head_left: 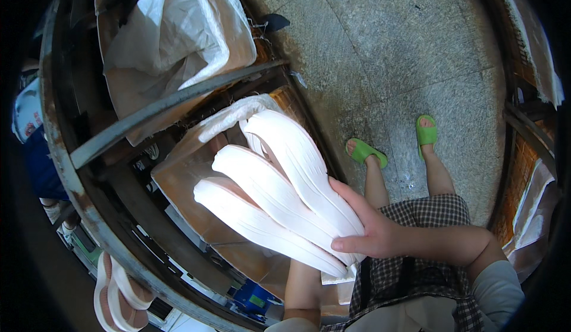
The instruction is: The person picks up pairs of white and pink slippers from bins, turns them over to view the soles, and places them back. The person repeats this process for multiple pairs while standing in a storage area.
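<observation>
A bundle of three thick white slippers (pixel 279 195), with grooved sides and pale pink inner faces, is held in front of me on a slant. My right hand (pixel 372 225) grips them at the near right end, thumb across the top and fingers along the far side. My left forearm (pixel 302 290) rises from the lower edge and passes behind the bundle. The left hand and its fingers are hidden there. Beneath the slippers' far ends stands an open carton (pixel 187 153) with a crumpled white liner at its rim.
Beyond a metal rail (pixel 178 100) stands another carton with a white plastic liner (pixel 178 28). A curved metal frame (pixel 62 130) runs along the left. Pink-and-white slippers (pixel 122 296) lie lower left. Lined brown baskets (pixel 523 213) stand right, beside the tiled floor (pixel 404 52).
</observation>
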A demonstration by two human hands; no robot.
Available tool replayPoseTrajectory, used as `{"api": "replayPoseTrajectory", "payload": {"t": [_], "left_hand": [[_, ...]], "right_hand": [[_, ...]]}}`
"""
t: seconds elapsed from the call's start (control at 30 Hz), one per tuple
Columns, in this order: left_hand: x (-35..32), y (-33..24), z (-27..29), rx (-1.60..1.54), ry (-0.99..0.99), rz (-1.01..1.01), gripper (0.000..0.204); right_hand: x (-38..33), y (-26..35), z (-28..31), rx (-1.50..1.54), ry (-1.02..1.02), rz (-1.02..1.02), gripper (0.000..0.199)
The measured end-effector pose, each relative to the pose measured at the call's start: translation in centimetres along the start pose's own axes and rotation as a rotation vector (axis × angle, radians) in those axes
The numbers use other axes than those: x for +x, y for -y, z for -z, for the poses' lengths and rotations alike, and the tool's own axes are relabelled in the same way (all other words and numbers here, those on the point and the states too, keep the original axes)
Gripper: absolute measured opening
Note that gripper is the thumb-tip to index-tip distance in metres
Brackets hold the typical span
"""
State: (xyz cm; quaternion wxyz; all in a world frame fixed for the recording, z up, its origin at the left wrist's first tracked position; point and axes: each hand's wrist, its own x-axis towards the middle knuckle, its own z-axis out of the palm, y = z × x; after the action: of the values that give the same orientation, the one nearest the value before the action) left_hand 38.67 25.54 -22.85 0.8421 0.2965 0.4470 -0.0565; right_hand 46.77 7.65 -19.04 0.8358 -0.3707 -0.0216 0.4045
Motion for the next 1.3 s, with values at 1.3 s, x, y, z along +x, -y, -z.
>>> {"api": "replayPoseTrajectory", "payload": {"t": [1.3], "left_hand": [[0.3,1.3,0.1,0.079,0.046,-0.022,0.059]], "right_hand": [[-1.1,2.5,-1.2,-0.246,-0.062,0.078,0.084]]}}
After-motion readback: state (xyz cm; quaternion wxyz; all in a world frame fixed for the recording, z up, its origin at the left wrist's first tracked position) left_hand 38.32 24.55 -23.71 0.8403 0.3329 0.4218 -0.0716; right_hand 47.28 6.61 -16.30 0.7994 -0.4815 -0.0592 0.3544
